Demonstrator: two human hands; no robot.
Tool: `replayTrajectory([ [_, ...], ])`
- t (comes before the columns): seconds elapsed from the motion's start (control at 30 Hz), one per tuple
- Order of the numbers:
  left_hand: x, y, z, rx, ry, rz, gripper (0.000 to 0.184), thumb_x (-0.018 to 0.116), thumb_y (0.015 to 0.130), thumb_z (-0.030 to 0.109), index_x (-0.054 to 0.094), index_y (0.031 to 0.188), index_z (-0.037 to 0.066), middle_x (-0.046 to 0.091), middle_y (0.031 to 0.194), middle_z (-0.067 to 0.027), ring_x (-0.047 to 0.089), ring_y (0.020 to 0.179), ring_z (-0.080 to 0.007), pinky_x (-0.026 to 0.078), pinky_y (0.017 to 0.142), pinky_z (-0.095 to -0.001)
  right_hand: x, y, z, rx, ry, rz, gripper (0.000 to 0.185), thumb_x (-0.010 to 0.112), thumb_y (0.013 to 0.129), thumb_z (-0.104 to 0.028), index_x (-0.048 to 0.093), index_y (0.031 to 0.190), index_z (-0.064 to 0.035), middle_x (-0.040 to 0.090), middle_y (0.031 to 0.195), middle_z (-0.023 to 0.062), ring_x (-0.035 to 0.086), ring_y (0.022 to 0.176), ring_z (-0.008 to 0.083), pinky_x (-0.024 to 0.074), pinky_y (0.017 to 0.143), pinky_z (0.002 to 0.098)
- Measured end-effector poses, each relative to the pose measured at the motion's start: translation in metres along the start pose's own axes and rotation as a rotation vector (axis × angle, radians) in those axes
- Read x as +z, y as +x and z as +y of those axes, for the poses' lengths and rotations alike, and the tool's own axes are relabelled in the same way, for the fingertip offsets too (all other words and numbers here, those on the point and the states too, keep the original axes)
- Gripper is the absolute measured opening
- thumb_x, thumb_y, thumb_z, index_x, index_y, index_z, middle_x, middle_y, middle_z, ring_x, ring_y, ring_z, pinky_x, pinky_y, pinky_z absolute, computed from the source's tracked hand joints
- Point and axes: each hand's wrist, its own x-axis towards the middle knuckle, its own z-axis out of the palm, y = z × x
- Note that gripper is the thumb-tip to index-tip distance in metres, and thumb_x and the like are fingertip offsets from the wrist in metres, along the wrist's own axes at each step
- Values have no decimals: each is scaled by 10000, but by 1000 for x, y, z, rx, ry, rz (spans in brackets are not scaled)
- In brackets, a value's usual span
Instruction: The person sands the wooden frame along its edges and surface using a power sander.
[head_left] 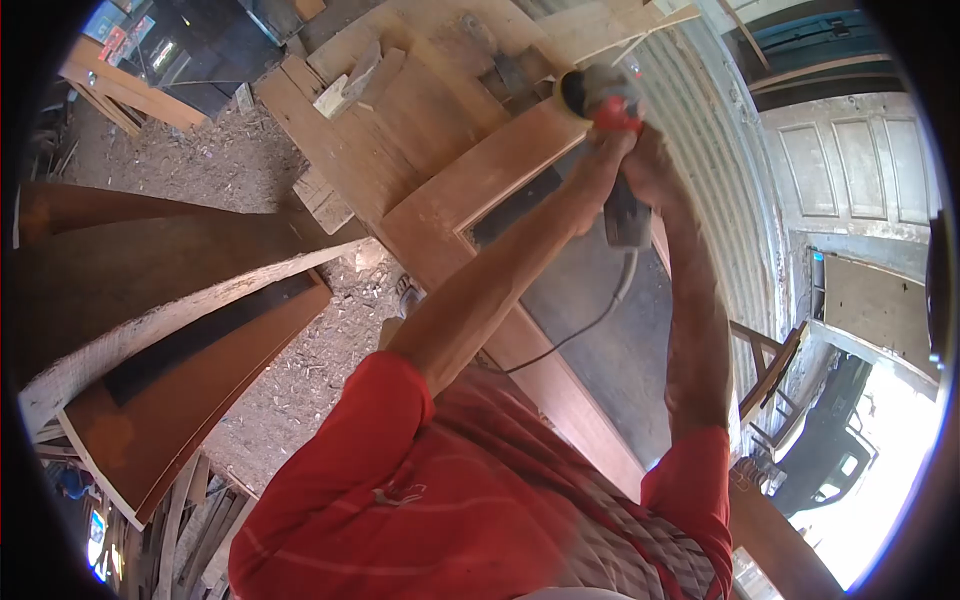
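Note:
Both of my arms stretch forward over a wooden door [575,360] with a dark inset panel. My left hand [606,158] and my right hand [650,172] are close together, wrapped round an angle grinder [628,222]. The grinder's head is grey and red, slightly smeared by motion, with a yellowish disc [571,94] on its left side. That disc is at the far end of the door's frame; whether it touches the wood I cannot tell. A power cord [600,318] runs from the grinder's rear across the panel towards my body. My fingers are partly hidden.
Wood offcuts [365,82] lie on a plywood worktop [400,130] beyond the door. Corrugated metal sheeting [710,150] runs along the right. Large boards [190,260] stand at the left above a shavings-covered floor [270,390]. A panelled white door [850,160] stands far right.

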Motion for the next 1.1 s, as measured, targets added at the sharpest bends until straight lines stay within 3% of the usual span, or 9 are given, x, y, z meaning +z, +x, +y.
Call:
replayTrajectory([
  [0.13, -2, -8, -15, -19, -3, -34, 717, 588, 998, 606, 500, 1443, 50, 625, 1298, -52, 606, 1209, -157, 492, 992, -354, -2, -15, 8, -94, -36, -51, 526, 806, 849, -400, 710, 1157, 15, 759, 981, 198, 739, 924, 313, 552, 807, 461],
  [0.2, 0, 4, -21, -102, -1, -26, 719, 581, 1001, 610, 503, 1448, 52, 625, 1314, -58, 601, 1227, -151, 492, 995, -362, -22, -5, -7, 263, 70, -200, 543, 799, 854, -404, 699, 1194, 9, 759, 1035, 218, 738, 982, 364, 550, 839, 473],
  [0.37, 19, -27, -24, 96, -20, 46, 802, 602, 948, 654, 596, 1339, -46, 642, 1230, -111, 606, 1164, -182, 485, 983, -376, -15, -16, 17, -197, -69, 17, 474, 775, 874, -411, 725, 1044, 29, 747, 840, 177, 758, 812, 288, 548, 683, 452],
  [0.5, 5, -10, -12, -152, 12, -21, 693, 593, 970, 588, 602, 1330, -4, 640, 1186, -76, 621, 1079, -161, 531, 863, -376, -17, -21, 3, 138, 109, -155, 488, 731, 909, -402, 702, 1038, 68, 750, 867, 206, 752, 869, 392, 560, 723, 461],
  [0.67, 10, -25, -30, 127, -40, -8, 713, 617, 957, 584, 567, 1348, -9, 632, 1220, -106, 630, 1118, -198, 523, 934, -386, 0, -27, 41, -415, -169, 111, 479, 739, 910, -371, 685, 1081, 73, 741, 861, 190, 746, 833, 285, 555, 710, 443],
  [0.77, 13, -28, -11, -71, -28, 24, 649, 634, 947, 554, 601, 1326, 29, 656, 1155, -77, 651, 1064, -196, 519, 933, -382, -24, -22, -4, 154, 88, -241, 500, 736, 911, -357, 656, 1193, 48, 748, 1022, 219, 741, 952, 277, 553, 758, 452],
  [0.87, 10, -15, -7, -40, -63, 21, 670, 641, 951, 558, 583, 1354, 25, 649, 1167, -79, 641, 1091, -187, 511, 960, -383, -20, -8, 3, 73, -7, -232, 491, 727, 917, -350, 658, 1242, 11, 750, 1082, 210, 739, 1010, 286, 552, 789, 458],
  [0.97, 7, -31, -24, 228, -155, 55, 754, 659, 931, 582, 560, 1363, -29, 643, 1195, -115, 630, 1116, -197, 503, 976, -400, -1, -37, -22, -550, -412, 197, 520, 740, 903, -351, 656, 1278, -1, 758, 1074, 191, 733, 1007, 274, 549, 811, 439],
  [1.1, -5, -28, -8, 28, -144, 53, 667, 649, 972, 485, 529, 1421, 6, 629, 1257, -98, 600, 1174, -184, 478, 1017, -378, -1, -16, -27, 51, 46, -234, 507, 761, 880, -351, 682, 1228, 9, 752, 1091, 180, 712, 1047, 268, 538, 896, 438],
])
